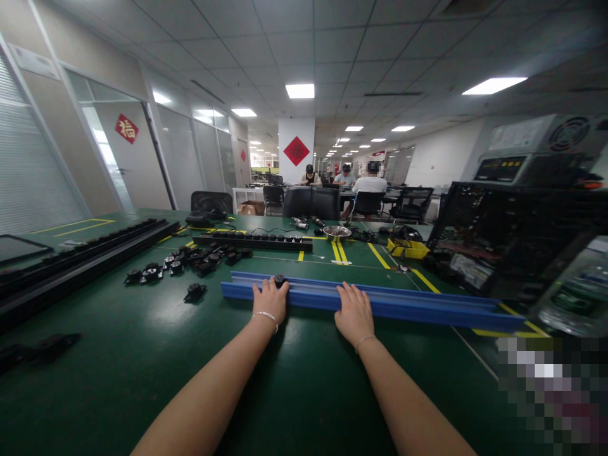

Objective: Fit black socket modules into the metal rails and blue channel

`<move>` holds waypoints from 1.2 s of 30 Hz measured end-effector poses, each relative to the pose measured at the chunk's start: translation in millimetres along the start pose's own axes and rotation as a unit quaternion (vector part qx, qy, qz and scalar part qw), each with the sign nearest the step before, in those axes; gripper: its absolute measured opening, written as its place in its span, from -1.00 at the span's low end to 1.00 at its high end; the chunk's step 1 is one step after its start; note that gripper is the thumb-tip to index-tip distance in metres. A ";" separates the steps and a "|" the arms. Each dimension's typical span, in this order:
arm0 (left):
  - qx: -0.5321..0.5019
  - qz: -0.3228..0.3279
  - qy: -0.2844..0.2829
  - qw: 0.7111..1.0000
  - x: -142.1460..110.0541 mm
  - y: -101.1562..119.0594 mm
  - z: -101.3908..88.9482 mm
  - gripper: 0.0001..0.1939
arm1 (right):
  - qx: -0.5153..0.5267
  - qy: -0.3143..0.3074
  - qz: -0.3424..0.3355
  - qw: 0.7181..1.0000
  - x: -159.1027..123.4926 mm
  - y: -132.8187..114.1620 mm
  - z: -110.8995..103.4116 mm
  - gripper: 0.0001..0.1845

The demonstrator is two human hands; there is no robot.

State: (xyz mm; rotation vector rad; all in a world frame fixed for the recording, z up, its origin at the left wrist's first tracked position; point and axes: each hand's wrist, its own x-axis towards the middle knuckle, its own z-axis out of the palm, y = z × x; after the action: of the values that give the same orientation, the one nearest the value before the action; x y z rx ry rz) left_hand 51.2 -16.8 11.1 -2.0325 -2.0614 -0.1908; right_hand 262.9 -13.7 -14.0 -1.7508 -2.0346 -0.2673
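A long blue channel rail [403, 305] lies crosswise on the green table in front of me. My left hand [272, 301] is at its left part, fingers closed about a small black part [280, 278] that sits in the channel; the fingertips are partly hidden. Farther right, my right hand [355, 307] grips the rail's near wall, its fingers bent over the top edge. To the left of the rail lies a single black part [194, 292]. Behind it is a loose pile of similar black parts [209, 256].
A black rail [256, 242] holding a row of parts lies behind the blue one. Long black rails [95, 269] run along the left. A metal bowl [337, 232], a yellow box [407, 248], an open computer case [503, 240] and a plastic bottle [577, 294] stand beyond or right.
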 end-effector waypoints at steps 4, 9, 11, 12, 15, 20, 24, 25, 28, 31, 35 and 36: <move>-0.012 -0.001 -0.013 1.000 0.9 -11.7 -0.1 -0.49 | -0.001 -0.001 0.002 1.000 0.2 0.3 0.0 -0.40; -0.011 -0.019 -0.026 0.999 1.4 -23.2 -3.3 -0.49 | -0.001 -0.007 0.002 1.000 0.5 0.9 -0.3 -0.40; -0.011 -0.022 -0.027 0.999 1.6 -27.2 -3.5 -0.49 | -0.001 -0.007 0.000 1.000 0.5 0.9 -0.5 -0.40; -0.011 -0.021 -0.026 0.999 1.7 -28.9 -3.1 -0.49 | -0.002 -0.007 0.000 1.000 0.4 0.9 -0.5 -0.40; -0.006 -0.017 -0.016 1.000 1.9 -32.6 -1.0 -0.48 | -0.004 -0.004 -0.001 1.000 0.1 1.0 -0.2 -0.40; -0.005 -0.031 -0.007 0.999 2.0 -39.1 2.6 -0.49 | -0.008 -0.004 -0.003 1.000 0.1 0.9 -0.6 -0.41; 0.003 -0.038 -0.006 0.999 2.9 -48.1 4.8 -0.48 | -0.009 -0.011 -0.002 1.000 0.6 0.4 -2.4 -0.41; 0.004 -0.043 -0.006 0.999 3.3 -50.7 5.4 -0.49 | -0.008 -0.013 -0.002 1.000 0.8 0.3 -2.7 -0.41; 0.006 -0.059 -0.006 0.998 4.1 -58.9 7.2 -0.49 | -0.009 -0.012 -0.002 1.000 0.9 0.3 -2.6 -0.42; 0.005 -0.059 -0.005 0.998 4.4 -66.0 8.7 -0.49 | -0.009 -0.004 -0.002 1.000 0.6 0.6 -1.8 -0.41; 0.008 -0.071 -0.006 0.997 4.5 -74.3 8.8 -0.50 | -0.007 -0.003 -0.003 1.000 0.5 0.8 -1.6 -0.40; 0.008 -0.074 -0.006 0.997 4.5 -76.4 8.7 -0.50 | -0.008 -0.004 -0.003 1.000 0.5 0.8 -1.7 -0.40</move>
State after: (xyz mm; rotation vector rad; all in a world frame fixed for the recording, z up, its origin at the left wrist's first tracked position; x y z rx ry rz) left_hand -25.7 -12.0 9.6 -1.8765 -2.2152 -0.1866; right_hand 263.9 -13.8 -12.4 -1.7583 -2.0497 -0.2790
